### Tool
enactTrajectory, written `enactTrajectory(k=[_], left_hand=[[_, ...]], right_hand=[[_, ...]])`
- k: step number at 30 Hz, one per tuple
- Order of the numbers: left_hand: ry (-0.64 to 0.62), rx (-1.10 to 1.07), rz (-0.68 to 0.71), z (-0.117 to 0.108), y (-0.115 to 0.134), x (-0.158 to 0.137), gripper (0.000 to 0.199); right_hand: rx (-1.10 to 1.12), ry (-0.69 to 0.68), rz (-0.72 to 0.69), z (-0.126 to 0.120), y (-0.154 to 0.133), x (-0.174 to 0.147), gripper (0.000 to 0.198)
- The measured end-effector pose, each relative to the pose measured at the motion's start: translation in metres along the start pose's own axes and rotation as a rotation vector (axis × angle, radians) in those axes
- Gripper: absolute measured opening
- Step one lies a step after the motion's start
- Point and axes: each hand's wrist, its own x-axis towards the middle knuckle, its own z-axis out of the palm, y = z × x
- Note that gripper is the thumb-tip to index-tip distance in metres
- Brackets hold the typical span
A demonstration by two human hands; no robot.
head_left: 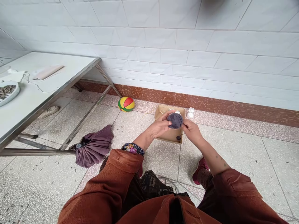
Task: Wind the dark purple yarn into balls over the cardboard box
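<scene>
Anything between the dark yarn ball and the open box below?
Nothing visible: the left hand grips the dark yarn ball from its left, the right hand is at its right edge, and the open box lies beneath. A small dark piece sits near the box's near right corner.

Brightly, diffusely lit; softly shadowed on floor [163, 157]; stretched along right edge of table [79, 64]; blurred dark high on wall [174, 56].
</scene>
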Motion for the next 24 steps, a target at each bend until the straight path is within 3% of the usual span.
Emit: enactTrajectory(k=[5,9,13,18,21,24], left_hand=[[0.232,0.099,0.074,-0.009,-0.004,0.008,0.064],[0.329,0.448,0.025,-0.017,-0.012,0.009,0.076],[0.144,0.598,-0.062,-0.017,-0.014,0.004,0.088],[-0.145,0.436,-0.095,-0.012,-0.011,-0.001,0.082],[-0.175,0.266,-0.070,-0.007,-0.007,-0.004,0.078],[-0.112,0.094,-0.045,-0.004,-0.001,-0.005,0.074]], right_hand=[[-0.030,-0.187,-0.130,0.006,-0.018,-0.008,0.020],[0.027,-0.157,-0.197,-0.001,-0.028,-0.006,0.018],[0.063,-0.008,-0.158,-0.010,-0.022,0.001,0.017],[0.082,0.083,-0.021,-0.010,-0.010,0.007,0.020],[0.089,0.099,0.055,-0.008,-0.002,0.007,0.024],[0.072,0.069,0.080,-0.003,0.005,0.005,0.027]])
